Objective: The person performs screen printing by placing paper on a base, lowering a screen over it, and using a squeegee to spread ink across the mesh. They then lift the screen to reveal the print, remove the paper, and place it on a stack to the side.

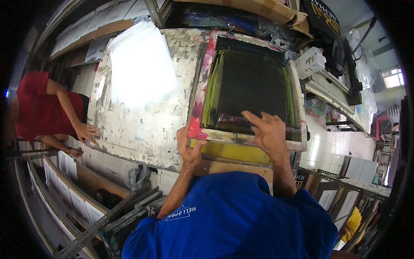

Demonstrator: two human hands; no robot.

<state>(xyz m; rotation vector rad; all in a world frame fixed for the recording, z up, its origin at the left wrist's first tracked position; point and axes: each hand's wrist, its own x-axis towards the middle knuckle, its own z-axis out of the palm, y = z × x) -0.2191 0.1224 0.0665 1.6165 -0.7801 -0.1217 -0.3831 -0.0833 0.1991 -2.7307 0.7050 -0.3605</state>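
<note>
In front of me lies a screen printing frame (199,108), its wooden border smeared with pink and red paint. Dark ink covers most of its mesh (252,84), with yellow-green streaks along both sides. My left hand (188,149) grips the near left corner of the frame, fingers and thumb closed on the wood. Over the near right part reaches my right hand (269,131), its index finger stretched out above the dark mesh and the other fingers partly bent. Whether that fingertip touches the mesh I cannot tell. A yellow strip (233,152) shows below the frame's near bar.
Left of the frame, a stack of white sheets (142,64) lies on the paint-stained table (142,134). A person in red (49,103) rests a hand on the table's left edge. Metal racks (82,198) stand at lower left. A white box (309,62) sits at the right.
</note>
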